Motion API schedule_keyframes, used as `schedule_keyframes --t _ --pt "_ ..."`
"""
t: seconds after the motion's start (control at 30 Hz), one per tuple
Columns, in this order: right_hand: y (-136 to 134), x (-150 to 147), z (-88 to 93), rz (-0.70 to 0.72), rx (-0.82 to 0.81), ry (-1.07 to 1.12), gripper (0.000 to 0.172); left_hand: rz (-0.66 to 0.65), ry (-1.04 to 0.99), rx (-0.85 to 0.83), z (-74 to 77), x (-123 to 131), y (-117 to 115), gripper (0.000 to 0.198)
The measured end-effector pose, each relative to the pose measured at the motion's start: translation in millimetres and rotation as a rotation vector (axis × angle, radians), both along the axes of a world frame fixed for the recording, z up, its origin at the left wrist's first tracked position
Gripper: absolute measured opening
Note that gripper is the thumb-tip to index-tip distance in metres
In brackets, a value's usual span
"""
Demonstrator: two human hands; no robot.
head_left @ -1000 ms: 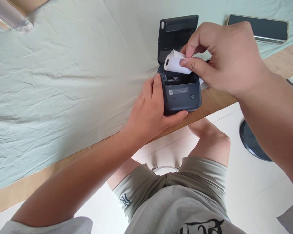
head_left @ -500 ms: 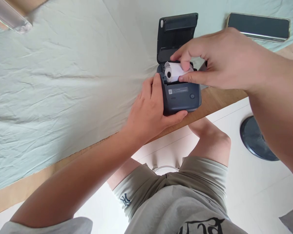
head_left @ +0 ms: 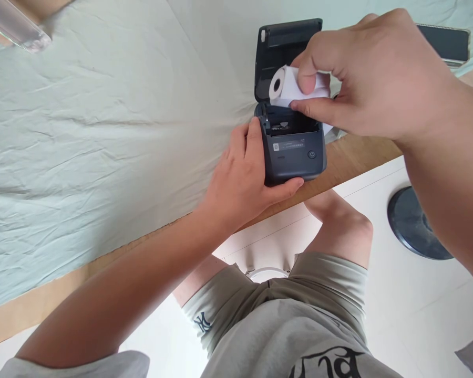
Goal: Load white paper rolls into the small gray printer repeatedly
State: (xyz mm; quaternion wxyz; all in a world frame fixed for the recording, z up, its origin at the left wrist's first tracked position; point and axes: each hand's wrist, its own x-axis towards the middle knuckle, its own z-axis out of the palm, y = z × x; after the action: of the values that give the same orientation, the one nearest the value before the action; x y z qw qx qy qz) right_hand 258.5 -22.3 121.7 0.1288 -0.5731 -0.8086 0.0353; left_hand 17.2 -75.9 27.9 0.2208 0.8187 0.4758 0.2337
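Note:
A dark blue-grey label printer (head_left: pixel 294 160) stands near the table's front edge with its lid (head_left: pixel 287 44) swung up. My left hand (head_left: pixel 246 168) grips the printer's left side, thumb along the front edge and fingers on the side. Between the thumb and fingers of my right hand (head_left: pixel 362 79) is a white paper roll (head_left: pixel 286 86), tilted, its hollow core facing left. The roll is above the printer's open bay (head_left: pixel 295 122), whose dark inside shows. Part of the lid and the roll's right end are hidden by my right hand.
A dark phone-like slab (head_left: pixel 443 43) lies at the back right, partly behind my right arm. Wrinkled pale green cloth (head_left: pixel 122 115) covers the table, with a wooden edge in front. A clear plastic object (head_left: pixel 21 29) is at the top left. A round black base (head_left: pixel 418 226) stands on the floor.
My right hand has lifted the paper roll up out of the printer's bay, toward the lid. The bay's inside now shows. My left hand stays on the printer.

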Motion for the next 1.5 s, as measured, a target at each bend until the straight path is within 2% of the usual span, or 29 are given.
schedule_keyframes --t 0.1,0.17,0.27,0.47,0.63,0.7,0.8,0.87,0.97,1.03,1.1,1.23,1.3,1.5 --pt "9.8 5.3 -8.8 0.017 -0.141 0.330 0.037 -0.003 0.008 -0.009 -0.4 -0.5 0.1 0.117" --pt "16.5 9.5 -16.0 -0.051 -0.294 0.589 0.041 -0.005 0.010 -0.009 -1.3 -0.9 0.3 0.115" --pt "17.8 7.7 -16.0 -0.123 -0.417 0.760 0.046 -0.016 -0.001 0.019 -5.6 -2.2 1.3 0.112" --pt "-0.8 -19.2 12.7 -0.053 -0.238 0.569 0.052 -0.035 -0.027 0.090 -18.7 -5.9 4.3 0.118" --pt "4.9 -22.9 11.0 -0.049 -0.371 0.573 0.054 -0.047 -0.059 0.124 -25.5 -6.7 6.6 0.119" --pt "5.5 -23.5 13.0 -0.083 -0.361 0.513 0.052 -0.050 -0.066 0.131 -28.2 -6.7 7.2 0.120" --pt "-3.9 -23.4 22.2 -0.136 -0.234 0.353 0.043 -0.056 -0.087 0.139 -29.6 -7.1 7.5 0.119" --pt "-16.6 -20.2 25.3 -0.131 -0.089 0.364 0.037 -0.058 -0.117 0.163 -26.6 -7.1 7.8 0.118" --pt "-42.0 -14.4 14.7 0.014 0.043 0.600 0.036 -0.057 -0.230 0.302 -17.7 -5.6 9.8 0.109" --pt "-61.4 -15.1 -1.2 0.105 0.005 0.795 0.046 -0.118 -0.335 0.469 -12.7 -2.7 12.2 0.095" --pt "-80.4 -21.2 -18.7 0.098 -0.043 0.968 0.059 -0.205 -0.447 0.678 -10.7 1.7 14.2 0.077" --pt "-106.2 -38.3 -42.1 -0.022 -0.042 1.148 0.060 -0.240 -0.488 0.741 -12.6 11.1 13.7 0.045" --pt "-110.3 -43.8 -45.5 -0.020 -0.025 1.196 0.058 -0.236 -0.528 0.738 -13.6 14.2 12.2 0.040" --pt "-112.2 -42.3 -44.2 0.001 -0.129 1.244 0.058 -0.253 -0.566 0.713 -9.8 16.5 11.9 0.031"
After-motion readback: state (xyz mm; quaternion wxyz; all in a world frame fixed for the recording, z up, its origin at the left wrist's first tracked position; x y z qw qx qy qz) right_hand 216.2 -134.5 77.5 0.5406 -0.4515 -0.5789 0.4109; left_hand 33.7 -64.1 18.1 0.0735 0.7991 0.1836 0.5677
